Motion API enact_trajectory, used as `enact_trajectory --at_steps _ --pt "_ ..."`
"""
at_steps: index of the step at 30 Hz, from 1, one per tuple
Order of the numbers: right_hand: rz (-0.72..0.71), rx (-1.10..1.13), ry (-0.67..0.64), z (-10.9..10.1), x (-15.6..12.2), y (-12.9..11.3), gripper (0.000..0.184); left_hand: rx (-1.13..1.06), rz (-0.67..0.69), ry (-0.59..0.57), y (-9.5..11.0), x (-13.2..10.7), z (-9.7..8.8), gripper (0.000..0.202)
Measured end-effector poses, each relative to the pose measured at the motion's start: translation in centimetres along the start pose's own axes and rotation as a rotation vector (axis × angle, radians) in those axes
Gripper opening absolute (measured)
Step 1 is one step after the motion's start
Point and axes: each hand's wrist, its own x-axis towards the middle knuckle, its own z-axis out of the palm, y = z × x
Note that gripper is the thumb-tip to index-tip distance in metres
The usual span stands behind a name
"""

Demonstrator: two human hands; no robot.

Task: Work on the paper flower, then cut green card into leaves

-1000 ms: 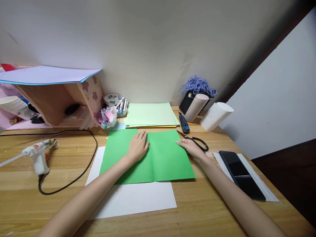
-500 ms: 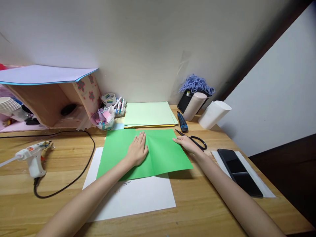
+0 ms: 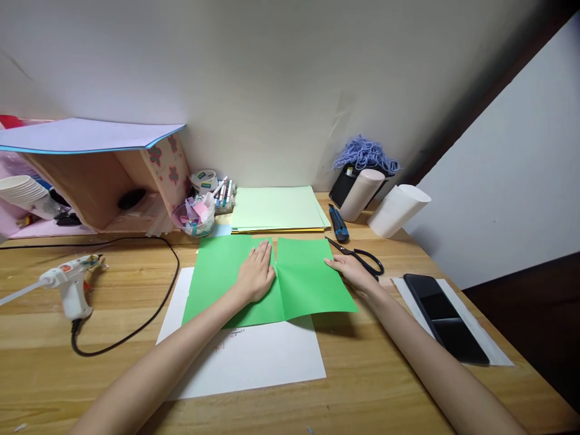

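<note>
A green sheet of paper (image 3: 308, 281) with a centre crease lies on the wooden desk (image 3: 371, 374), partly over a white sheet (image 3: 263, 359). My left hand (image 3: 257, 272) rests flat on the left half beside the crease, fingers stretched out. My right hand (image 3: 351, 270) touches the sheet's right edge, which is raised a little off the desk, fingers extended. Black scissors (image 3: 362, 260) lie just behind the right hand.
A white glue gun (image 3: 67, 284) with a black cord (image 3: 136, 329) lies at the left. At the back are a stack of pale green paper (image 3: 276, 208), a cup of scraps (image 3: 196, 217), markers, a blue cutter (image 3: 338, 223) and paper rolls (image 3: 396, 211). A black phone (image 3: 444, 326) lies right.
The right half of the green sheet has been lifted slightly along the crease, so the sheet looks shorter at the front. Both hands stay in nearly the same places.
</note>
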Motion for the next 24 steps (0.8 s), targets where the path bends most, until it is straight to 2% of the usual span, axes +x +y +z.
enact_trajectory --at_steps 3,6,10,16,24 --pt "0.049 0.11 -0.123 -0.4 -0.8 -0.1 0.035 -0.006 0.001 0.001 0.0 0.0 0.0 0.057" --pt "0.067 0.083 -0.232 -0.4 -1.6 -0.6 0.038 -0.006 -0.003 0.009 0.0 -0.1 -0.4 0.056" --pt "0.046 0.033 -0.178 0.1 -2.1 -1.2 0.04 0.014 0.057 0.041 0.4 -1.2 -1.2 0.053" --pt "0.025 -0.003 -0.181 0.2 -1.4 -0.8 0.042 -0.02 0.1 -0.03 0.8 -3.5 -1.0 0.055" --pt "0.061 0.047 -0.105 0.4 -2.1 0.1 0.033 -0.063 0.109 -0.005 0.6 -3.6 -0.4 0.054"
